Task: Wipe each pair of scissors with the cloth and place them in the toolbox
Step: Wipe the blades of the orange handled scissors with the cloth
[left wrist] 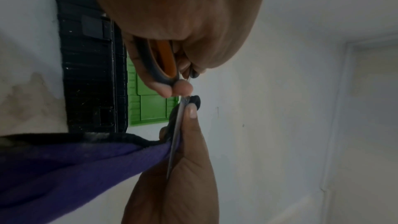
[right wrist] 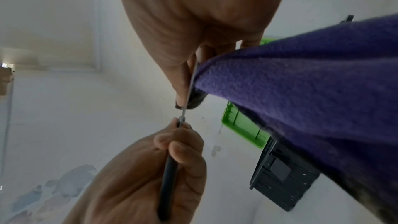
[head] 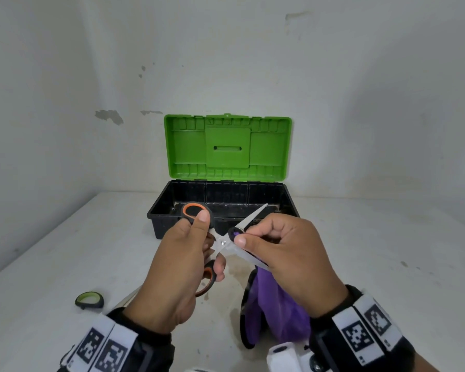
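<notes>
My left hand (head: 199, 245) grips the black-and-orange handles of a pair of scissors (head: 222, 241), held above the table with the blades spread apart. My right hand (head: 255, 234) pinches a purple cloth (head: 282, 312) with a black edge around the lower blade, close to the pivot; the rest of the cloth hangs down to the table. The upper blade (head: 253, 216) points up and right toward the toolbox. In the left wrist view the orange handle (left wrist: 165, 59) sits inside my curled fingers. The right wrist view shows the cloth (right wrist: 301, 91) folded over the blade (right wrist: 192, 81).
A black toolbox (head: 161, 210) with a raised green lid (head: 227, 146) stands open at the back of the white table, against the wall. A second pair of scissors with a green-and-black handle (head: 89, 300) lies at the near left, partly hidden by my left wrist.
</notes>
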Demonstrator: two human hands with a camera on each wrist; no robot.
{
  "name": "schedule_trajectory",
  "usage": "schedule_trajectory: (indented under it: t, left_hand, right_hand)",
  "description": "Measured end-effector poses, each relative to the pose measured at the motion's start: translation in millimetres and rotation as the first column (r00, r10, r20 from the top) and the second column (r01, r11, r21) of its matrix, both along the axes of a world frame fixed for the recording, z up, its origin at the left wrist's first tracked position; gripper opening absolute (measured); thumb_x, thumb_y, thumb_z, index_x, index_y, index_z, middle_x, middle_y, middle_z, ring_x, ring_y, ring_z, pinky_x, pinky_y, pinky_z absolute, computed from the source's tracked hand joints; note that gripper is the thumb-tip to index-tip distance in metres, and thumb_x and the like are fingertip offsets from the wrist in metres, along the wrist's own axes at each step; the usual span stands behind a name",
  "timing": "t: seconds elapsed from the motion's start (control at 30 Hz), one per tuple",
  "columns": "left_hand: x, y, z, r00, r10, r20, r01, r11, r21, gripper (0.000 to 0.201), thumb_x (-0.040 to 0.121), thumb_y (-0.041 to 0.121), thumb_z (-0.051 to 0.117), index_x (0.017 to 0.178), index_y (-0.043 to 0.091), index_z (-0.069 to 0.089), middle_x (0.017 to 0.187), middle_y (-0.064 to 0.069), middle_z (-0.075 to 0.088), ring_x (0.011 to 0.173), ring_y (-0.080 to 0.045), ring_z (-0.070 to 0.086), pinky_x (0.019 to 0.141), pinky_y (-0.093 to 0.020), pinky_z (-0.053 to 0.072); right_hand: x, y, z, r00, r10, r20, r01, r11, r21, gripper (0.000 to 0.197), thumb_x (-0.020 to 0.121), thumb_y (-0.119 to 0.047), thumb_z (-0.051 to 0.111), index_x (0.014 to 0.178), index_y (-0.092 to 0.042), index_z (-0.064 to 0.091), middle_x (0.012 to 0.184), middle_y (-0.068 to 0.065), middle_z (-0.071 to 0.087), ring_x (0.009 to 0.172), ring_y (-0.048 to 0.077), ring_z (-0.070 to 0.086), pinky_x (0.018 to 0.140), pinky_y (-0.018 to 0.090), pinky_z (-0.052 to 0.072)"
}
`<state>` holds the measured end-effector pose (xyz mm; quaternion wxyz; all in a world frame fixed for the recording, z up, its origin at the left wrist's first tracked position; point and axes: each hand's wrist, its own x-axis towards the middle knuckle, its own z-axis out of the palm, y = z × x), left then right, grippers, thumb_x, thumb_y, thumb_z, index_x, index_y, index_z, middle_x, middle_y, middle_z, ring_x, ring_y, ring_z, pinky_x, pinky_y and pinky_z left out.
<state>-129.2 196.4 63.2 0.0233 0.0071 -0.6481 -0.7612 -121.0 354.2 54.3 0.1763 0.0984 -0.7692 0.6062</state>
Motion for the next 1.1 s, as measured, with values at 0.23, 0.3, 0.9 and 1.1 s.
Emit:
schedule_trajectory:
  t: [0.23, 0.3, 0.9, 1.1]
  left_hand:
    - [-1.7, -2.4, 4.7, 0.999, -0.014, 0.037, 0.013, 1.000, 0.022, 0.037, 0.101, 0.039, 0.048, 0.078, 0.011, 0.042, 0.056, 0.004, 0.034, 0.039, -0.020, 0.042, 0.035, -0.022, 0.038]
    - [-2.3, -3.1, 3.8, 0.999, -0.015, 0.034, 0.015, 1.000, 0.013, 0.037, 0.101, 0.039, 0.047, 0.077, 0.011, 0.041, 0.055, 0.004, 0.034, 0.038, -0.020, 0.042, 0.035, -0.021, 0.037]
    - [-3.7, -2.6, -2.7, 0.999, -0.032, 0.037, 0.031, 0.999, 0.015, 0.038, 0.101, 0.039, 0.046, 0.077, 0.010, 0.038, 0.051, 0.005, 0.034, 0.038, -0.019, 0.042, 0.037, -0.025, 0.040]
    - [-2.6, -4.3, -7.5, 0.998, -0.017, 0.062, 0.018, 1.000, -0.011, 0.040, 0.102, 0.039, 0.045, 0.075, 0.010, 0.038, 0.056, 0.002, 0.030, 0.038, -0.019, 0.041, 0.036, -0.021, 0.037]
  right_hand:
    - [-4.4, 5.0, 6.2, 0.993, -0.098, -0.070, 0.093, 0.993, -0.071, 0.011, 0.079, -0.015, 0.084, 0.071, -0.015, 0.075, 0.067, -0.001, 0.075, 0.062, 0.012, 0.070, 0.062, 0.020, 0.054]
    - [-3.8, 2.0, 6.1, 0.997, -0.059, -0.058, 0.056, 0.997, -0.047, 0.013, 0.080, -0.014, 0.083, 0.070, -0.014, 0.074, 0.060, -0.002, 0.071, 0.054, 0.009, 0.064, 0.057, 0.018, 0.051]
    - [-20.0, 12.2, -3.5, 0.981, -0.188, -0.042, 0.180, 0.972, -0.150, 0.014, 0.081, -0.019, 0.082, 0.071, -0.013, 0.074, 0.071, 0.006, 0.075, 0.066, 0.016, 0.069, 0.069, 0.030, 0.056]
    - [-14.7, 7.4, -4.9, 0.994, -0.102, -0.035, 0.099, 0.992, -0.079, 0.011, 0.083, -0.016, 0.081, 0.074, -0.013, 0.075, 0.071, 0.003, 0.075, 0.065, 0.012, 0.069, 0.065, 0.022, 0.054]
